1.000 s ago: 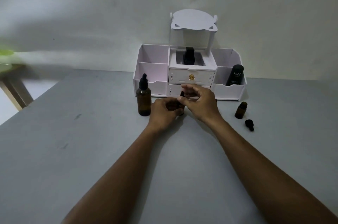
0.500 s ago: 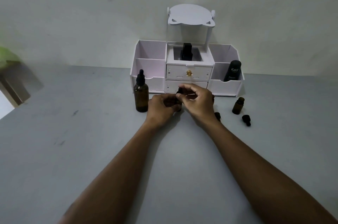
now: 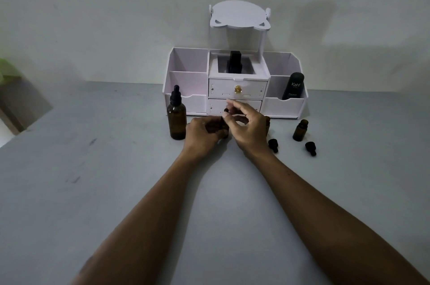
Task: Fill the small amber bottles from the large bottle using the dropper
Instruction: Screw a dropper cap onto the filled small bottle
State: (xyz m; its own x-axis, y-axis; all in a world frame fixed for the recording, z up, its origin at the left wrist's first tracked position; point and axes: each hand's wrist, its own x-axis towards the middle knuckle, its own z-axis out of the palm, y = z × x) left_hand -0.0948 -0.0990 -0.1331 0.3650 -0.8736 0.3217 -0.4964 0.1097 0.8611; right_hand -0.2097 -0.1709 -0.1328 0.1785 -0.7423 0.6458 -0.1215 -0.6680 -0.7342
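Compared with a moment ago, the right hand (image 3: 250,127) has loosened: its fingers (image 3: 232,108) now spread upward off the black cap (image 3: 226,111) of the small amber glass bottle (image 3: 224,130), where before they pinched it. The left hand (image 3: 202,132) stays wrapped around that bottle's body, holding it upright on the grey bench (image 3: 93,191). I judge this as a re-grip partway through unscrewing the cap, so this bottle is not yet open for filling. Whether the right hand's thumb still touches the cap cannot be told.

Counting: one large amber dropper bottle (image 3: 177,119) stands just left of the left hand, its black dropper (image 3: 175,96) still seated. Small amber bottles: one in the hands, one open bottle (image 3: 300,130) well to the right of the large bottle, and what may be a third (image 3: 267,122), mostly hidden behind the right hand. Two loose black caps (image 3: 273,145) (image 3: 311,147) lie on the bench near the open bottle. Behind the large bottle sits a white plastic drawer organiser (image 3: 188,80) holding two dark containers (image 3: 293,86) (image 3: 235,62).
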